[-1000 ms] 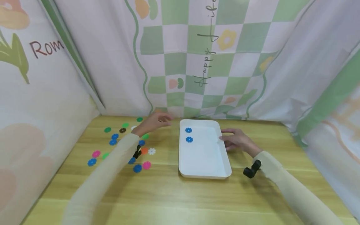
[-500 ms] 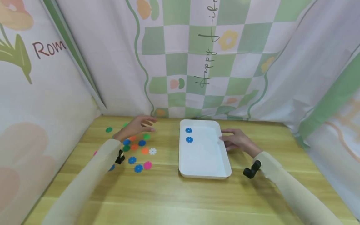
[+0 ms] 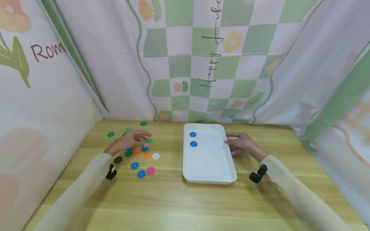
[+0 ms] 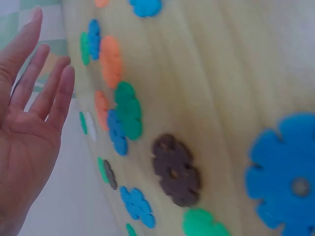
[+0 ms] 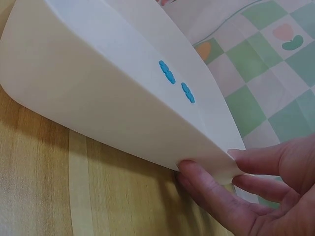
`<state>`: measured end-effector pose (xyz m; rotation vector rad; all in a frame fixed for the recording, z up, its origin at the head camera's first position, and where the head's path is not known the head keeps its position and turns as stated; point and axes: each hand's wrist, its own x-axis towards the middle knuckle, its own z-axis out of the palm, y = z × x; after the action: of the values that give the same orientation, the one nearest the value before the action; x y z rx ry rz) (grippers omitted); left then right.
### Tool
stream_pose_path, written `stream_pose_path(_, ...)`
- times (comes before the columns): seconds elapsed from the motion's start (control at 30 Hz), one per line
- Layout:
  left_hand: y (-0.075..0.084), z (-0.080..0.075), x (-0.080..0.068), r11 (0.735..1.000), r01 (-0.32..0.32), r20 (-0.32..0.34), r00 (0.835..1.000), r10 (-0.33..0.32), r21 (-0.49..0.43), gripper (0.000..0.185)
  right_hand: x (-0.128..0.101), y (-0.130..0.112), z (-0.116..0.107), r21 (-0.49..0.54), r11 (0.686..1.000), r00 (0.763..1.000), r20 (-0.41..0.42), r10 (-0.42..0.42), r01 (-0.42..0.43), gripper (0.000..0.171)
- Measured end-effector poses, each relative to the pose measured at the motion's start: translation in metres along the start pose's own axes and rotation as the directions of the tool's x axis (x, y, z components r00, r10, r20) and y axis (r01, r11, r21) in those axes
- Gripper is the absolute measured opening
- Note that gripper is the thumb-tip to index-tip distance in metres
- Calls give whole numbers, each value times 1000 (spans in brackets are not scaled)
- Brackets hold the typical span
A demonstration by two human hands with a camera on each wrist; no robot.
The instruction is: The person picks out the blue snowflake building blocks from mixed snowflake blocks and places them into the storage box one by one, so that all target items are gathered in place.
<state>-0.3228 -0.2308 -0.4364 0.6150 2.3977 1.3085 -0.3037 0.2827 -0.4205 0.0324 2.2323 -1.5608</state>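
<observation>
Wooden table [image 3: 179, 205], green-checked floral curtains [image 3: 202, 64] on three sides, soft even light

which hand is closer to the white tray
Right. The right hand touches the white tray at its right rim, fingers on the edge. The left hand hovers open over the scattered flower pieces well to the tray's left.
</observation>
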Motion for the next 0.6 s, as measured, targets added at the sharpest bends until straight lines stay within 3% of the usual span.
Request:
stream_pose_path(0.27,-13,2,-9,1000,-9,24,1000,9,5,54,-2,-2,1,-14,1000,1000,-1,-5,5,70)
stream_pose_path(0.6,-29,4,-12,993,-19,-18,1000,22,116,48,-5,-5,3,-32,999,1000,9,-13,13,68)
